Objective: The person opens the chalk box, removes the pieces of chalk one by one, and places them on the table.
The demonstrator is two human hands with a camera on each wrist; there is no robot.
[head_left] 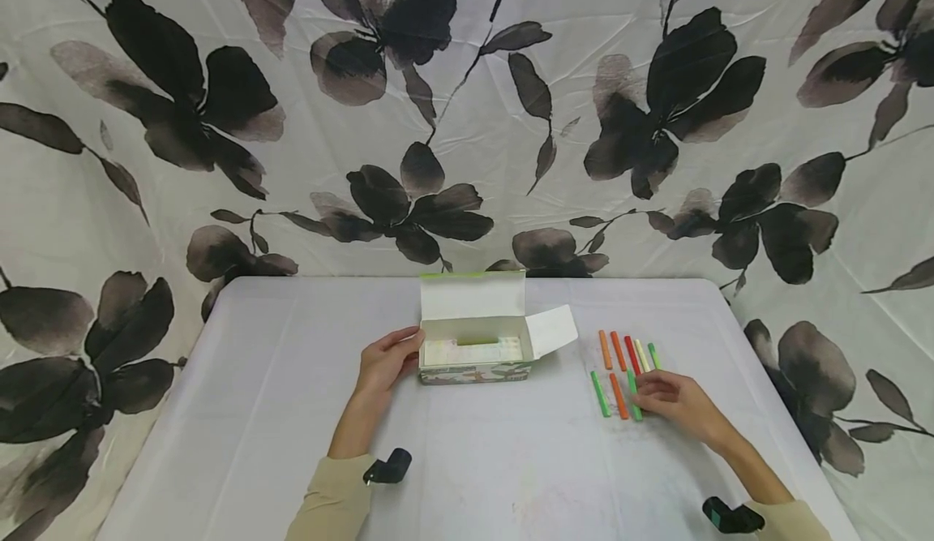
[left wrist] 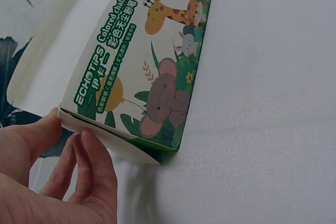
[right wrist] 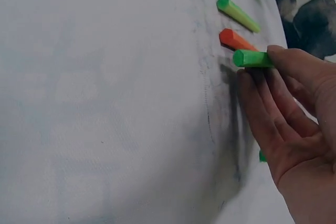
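A cardboard box of colored chalk stands on the table with its lid up and its right end flap folded out. My left hand pinches the box's left end near a flap, thumb on one side and fingers on the other. My right hand holds a green chalk stick between thumb and fingers, beside two rows of chalk. In the front row lie another green chalk stick and an orange chalk stick. Behind them are orange, red, pale yellow and green sticks, partly covered by my hand.
A white cloth covers the table, with faint chalk smudges near the sticks. Inside the box are pale contents that I cannot make out clearly. A floral curtain hangs behind the table's far edge.
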